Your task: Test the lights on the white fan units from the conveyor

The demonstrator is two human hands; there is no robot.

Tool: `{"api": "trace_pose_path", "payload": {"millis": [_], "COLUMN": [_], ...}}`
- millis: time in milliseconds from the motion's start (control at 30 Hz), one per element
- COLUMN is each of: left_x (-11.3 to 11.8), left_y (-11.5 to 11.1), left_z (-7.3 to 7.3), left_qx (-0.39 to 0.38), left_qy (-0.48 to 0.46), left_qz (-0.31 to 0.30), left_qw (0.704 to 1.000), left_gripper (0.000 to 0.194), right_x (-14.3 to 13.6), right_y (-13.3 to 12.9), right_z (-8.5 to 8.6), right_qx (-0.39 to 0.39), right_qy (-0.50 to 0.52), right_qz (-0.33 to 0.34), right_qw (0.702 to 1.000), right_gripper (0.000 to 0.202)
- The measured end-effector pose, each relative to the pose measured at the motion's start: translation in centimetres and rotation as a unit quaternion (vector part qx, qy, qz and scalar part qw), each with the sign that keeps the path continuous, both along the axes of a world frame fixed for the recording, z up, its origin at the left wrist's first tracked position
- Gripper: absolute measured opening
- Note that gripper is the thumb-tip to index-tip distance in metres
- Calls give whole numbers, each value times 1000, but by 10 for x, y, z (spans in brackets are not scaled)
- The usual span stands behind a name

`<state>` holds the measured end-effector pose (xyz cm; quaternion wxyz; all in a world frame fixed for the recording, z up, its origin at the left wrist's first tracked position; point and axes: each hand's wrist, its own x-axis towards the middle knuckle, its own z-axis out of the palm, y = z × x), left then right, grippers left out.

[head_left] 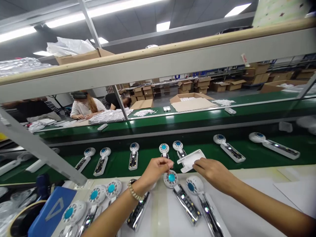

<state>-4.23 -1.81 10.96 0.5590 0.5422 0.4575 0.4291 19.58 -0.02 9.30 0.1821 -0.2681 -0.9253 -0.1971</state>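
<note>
My right hand (212, 172) grips a white plastic cover (191, 160) by its right end, tilted above the bench's far edge. To its left, my left hand (158, 169) is closed in a pinch; anything between its fingertips is too small to make out. Just below the hands lies a white unit with a turquoise disc in its round head (171, 178) and an uncovered body showing LEDs (187, 204). Beside it, on the right, is a similar unit with a darker blue disc (195, 185). Another uncovered body (138, 210) lies partly hidden under my left forearm.
Several similar units, such as one (133, 156) in the middle, lie along the green conveyor belt (150, 164). More units (74, 210) crowd the bench at left, near a blue bin (53, 210). A slanted metal post (41, 148) stands left; a shelf beam (158, 62) crosses overhead. Co-workers sit beyond.
</note>
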Motion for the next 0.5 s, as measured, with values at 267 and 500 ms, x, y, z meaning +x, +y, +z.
{"api": "trace_pose_path", "payload": {"millis": [267,500], "left_x": [6,4], "left_y": [-25,-32], "left_z": [-5,-25], "left_qx": [-59,-194], "left_qy": [-97,-299], "left_qz": [51,117], "left_qw": [992,927], "left_gripper": [20,11], "right_x": [-5,-16], "right_y": [-23,-29], "right_z": [17,21], "right_qx": [23,32], "right_qy": [22,6], "right_qz": [57,75], "right_qw": [998,997], "right_gripper": [33,31]}}
